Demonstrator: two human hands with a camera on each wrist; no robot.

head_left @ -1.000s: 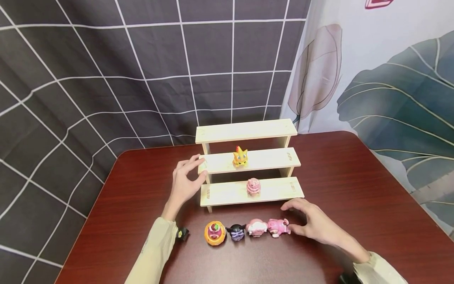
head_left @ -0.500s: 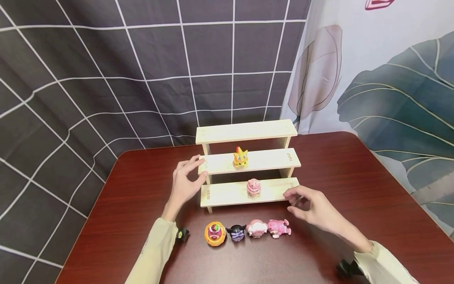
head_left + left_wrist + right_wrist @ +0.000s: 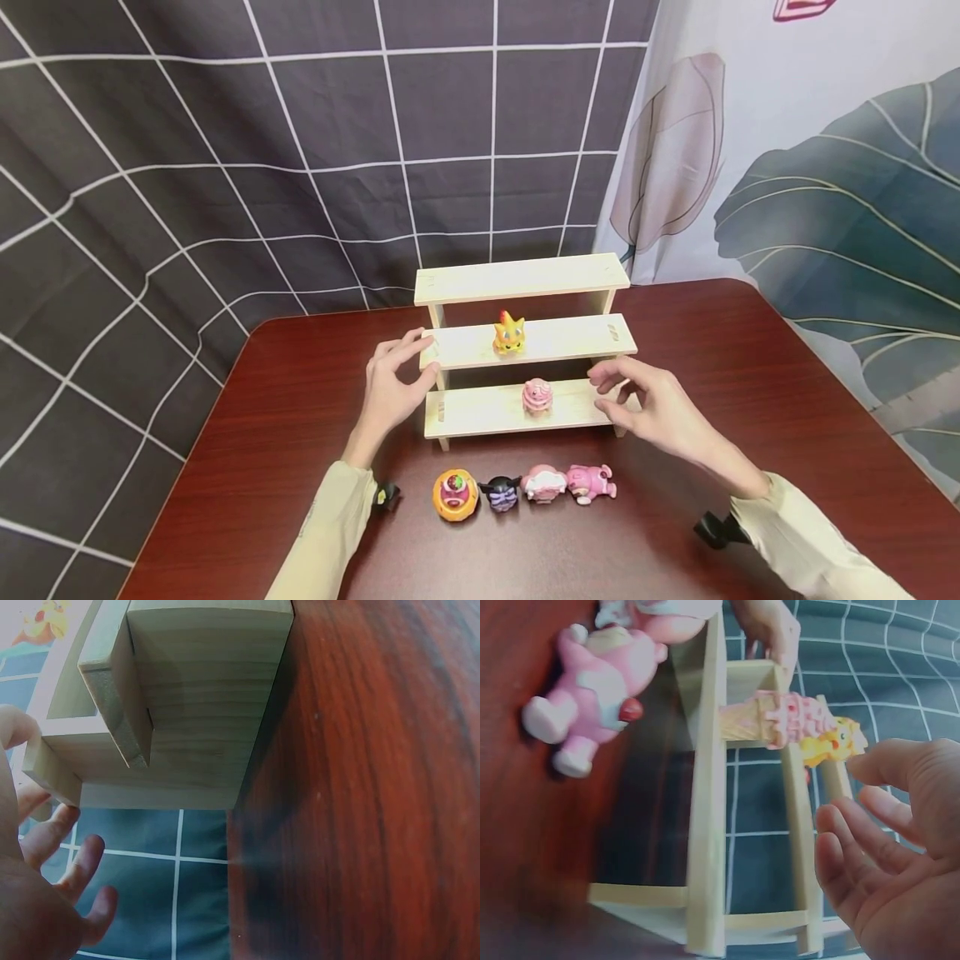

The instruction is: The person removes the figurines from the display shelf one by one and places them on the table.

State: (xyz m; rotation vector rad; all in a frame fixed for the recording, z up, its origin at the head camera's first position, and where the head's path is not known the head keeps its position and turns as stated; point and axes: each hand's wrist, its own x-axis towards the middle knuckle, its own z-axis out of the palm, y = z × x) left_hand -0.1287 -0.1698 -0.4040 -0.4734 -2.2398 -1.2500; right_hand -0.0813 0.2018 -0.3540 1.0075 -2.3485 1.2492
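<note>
A three-step wooden display shelf (image 3: 525, 281) stands on the table. My left hand (image 3: 392, 385) grips the left end of its middle step, thumb at the front edge; the left wrist view shows the board end (image 3: 51, 772) between thumb and fingers. My right hand (image 3: 660, 410) hovers by the right end of the bottom step, fingers bent loosely and holding nothing. A yellow figurine (image 3: 509, 333) with pointed ears sits on the middle step. On the bottom step is a pink figurine (image 3: 537, 396), which looks like an ice-cream cone in the right wrist view.
In front of the shelf, a row holds an orange round toy (image 3: 455, 495), a black-and-purple figurine (image 3: 501, 493), a pink-and-white figurine (image 3: 543, 483) and a pink bear figurine (image 3: 591, 483). A dark grid curtain (image 3: 450, 100) hangs behind the table (image 3: 262, 467).
My right hand has risen from beside the pink bear figurine to the right end of the bottom step, still holding nothing. The left hand and the figurines have stayed put.
</note>
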